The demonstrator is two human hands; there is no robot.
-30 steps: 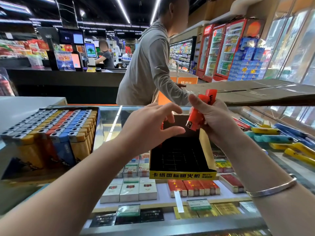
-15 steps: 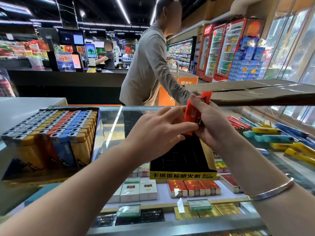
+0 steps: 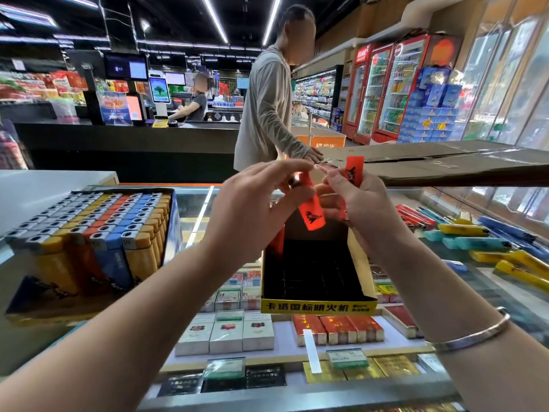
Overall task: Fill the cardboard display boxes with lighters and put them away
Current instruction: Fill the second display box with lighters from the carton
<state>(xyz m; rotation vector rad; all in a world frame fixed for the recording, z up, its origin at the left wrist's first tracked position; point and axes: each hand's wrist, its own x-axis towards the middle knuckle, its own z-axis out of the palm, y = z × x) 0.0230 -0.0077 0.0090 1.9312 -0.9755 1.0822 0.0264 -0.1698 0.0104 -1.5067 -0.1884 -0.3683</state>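
Two bare forearms reach forward over a glass shop counter (image 3: 196, 215). The left hand (image 3: 252, 209) has its fingers curled, thumb and fingertips pinching a red-orange plastic lighter (image 3: 310, 208) that hangs tilted just above the back of an open black-lined cardboard display box with a yellow printed front strip (image 3: 318, 306). The right hand (image 3: 359, 203), a silver bangle (image 3: 472, 337) on its wrist, grips a second red lighter (image 3: 353, 169) that sticks up between its curled fingers. The two hands are almost touching.

The box stands on the counter glass directly below the hands; its black grid of slots looks unfilled. To the left sits a full cardboard display box of yellow, blue, orange and grey lighters (image 3: 98, 230). To the right, loose lighters in yellow, teal, blue and red (image 3: 481, 242) lie scattered on the glass. Cigarette packs (image 3: 225, 334) show on shelves under the glass.

Across the counter, a person in a grey long-sleeved top (image 3: 267, 114) stands with one hand on a flattened brown cardboard sheet (image 3: 445, 165), which lies along the counter's far right edge behind the hands. Red drinks fridges (image 3: 383, 90) line the far wall.
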